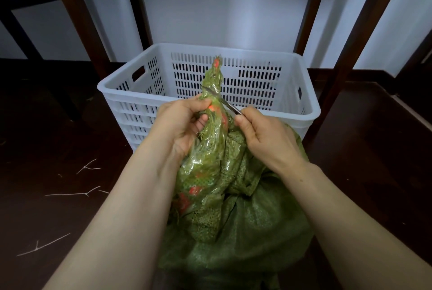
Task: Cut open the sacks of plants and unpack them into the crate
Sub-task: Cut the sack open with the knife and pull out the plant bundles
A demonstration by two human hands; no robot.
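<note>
On the left hand (pixel 182 126) the fingers (pixel 198 103) were clamped round the gathered neck of the green woven-mesh sack with red print and a clear plastic liner (pixel 210 168). They gripped just below its twisted tip, which stood up toward 12 o'clock. At 3 o'clock of that grip, the right hand (pixel 266 137) had its fingers folded round the handle of a slim metal blade (pixel 223 100). The handle was buried in the fist, so I could not tell knife from scissor arm. The blade pointed toward 10 o'clock and lay across the neck just above the left hand.

I judged the sack soft and slack, with a liner slippery enough to slide under a loose grip. The neck looked like the right hold, pinched close below the cut line and pulled taut so the blade would bite rather than push the mesh aside. The bulk slumped at 6 o'clock between the forearms and looked bulky rather than stiff, so I would lift it from underneath.

Through the liner I saw stringy green matter, presumably the plants. The sack was not yet open.

At 12 o'clock, just beyond the sack, stood the white slotted plastic crate (pixel 312 112). Only bare walls showed inside it, and its bottom was hidden. Pale twigs (pixel 87 168) lay on the dark wooden floor (pixel 58 140) at 9 o'clock.
</note>
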